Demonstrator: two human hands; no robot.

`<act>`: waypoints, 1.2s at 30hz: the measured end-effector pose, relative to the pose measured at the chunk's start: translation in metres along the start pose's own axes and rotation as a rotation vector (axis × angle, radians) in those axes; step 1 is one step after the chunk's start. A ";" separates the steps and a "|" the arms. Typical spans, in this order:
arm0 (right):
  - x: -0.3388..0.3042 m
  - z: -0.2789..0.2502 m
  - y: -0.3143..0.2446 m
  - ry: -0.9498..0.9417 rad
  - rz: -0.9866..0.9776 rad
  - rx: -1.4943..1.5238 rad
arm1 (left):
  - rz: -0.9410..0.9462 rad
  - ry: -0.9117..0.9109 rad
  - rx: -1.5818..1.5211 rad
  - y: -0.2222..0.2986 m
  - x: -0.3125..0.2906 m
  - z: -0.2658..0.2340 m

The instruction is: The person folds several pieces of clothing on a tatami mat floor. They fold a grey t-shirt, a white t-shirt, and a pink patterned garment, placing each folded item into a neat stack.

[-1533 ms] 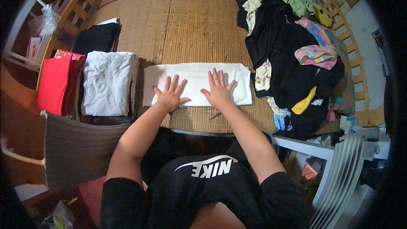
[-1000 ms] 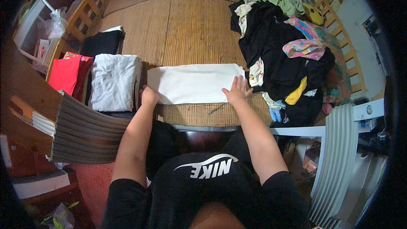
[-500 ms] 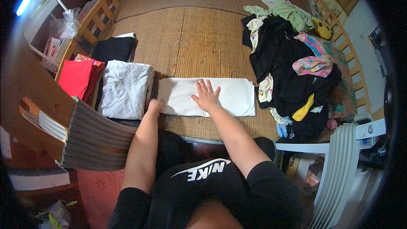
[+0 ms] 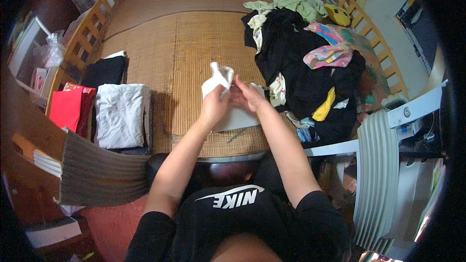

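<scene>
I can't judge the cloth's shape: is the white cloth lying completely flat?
No, part of the white cloth is bunched up at the left hand.

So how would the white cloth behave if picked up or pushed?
The white cloth is probably floppy: its raised part crumples beside the left hand. Its lower part lies flat on the woven mat, so it likely won't roll if pushed.
</scene>
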State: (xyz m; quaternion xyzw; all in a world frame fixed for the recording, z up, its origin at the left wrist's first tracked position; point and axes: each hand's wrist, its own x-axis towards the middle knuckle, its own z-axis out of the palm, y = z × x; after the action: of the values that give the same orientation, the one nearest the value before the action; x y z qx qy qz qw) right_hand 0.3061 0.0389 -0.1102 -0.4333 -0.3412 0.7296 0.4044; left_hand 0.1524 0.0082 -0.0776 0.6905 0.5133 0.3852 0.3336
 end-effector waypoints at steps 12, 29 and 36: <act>0.013 -0.106 0.036 0.608 -0.180 -0.994 | 0.047 -0.441 -0.024 -0.016 -0.035 0.101; 0.005 -0.090 0.038 0.742 0.165 -1.306 | -0.406 0.002 0.192 -0.110 -0.039 0.033; 0.006 -0.035 0.049 0.772 -0.078 -1.406 | -0.337 -0.170 0.641 -0.097 -0.046 -0.015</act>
State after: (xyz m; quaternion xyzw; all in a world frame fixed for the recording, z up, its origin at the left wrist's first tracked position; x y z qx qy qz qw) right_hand 0.3218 0.0283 -0.1678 -0.7961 -0.5719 0.1276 0.1515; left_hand 0.0871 -0.0111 -0.1627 0.6952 0.6848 0.0856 0.2008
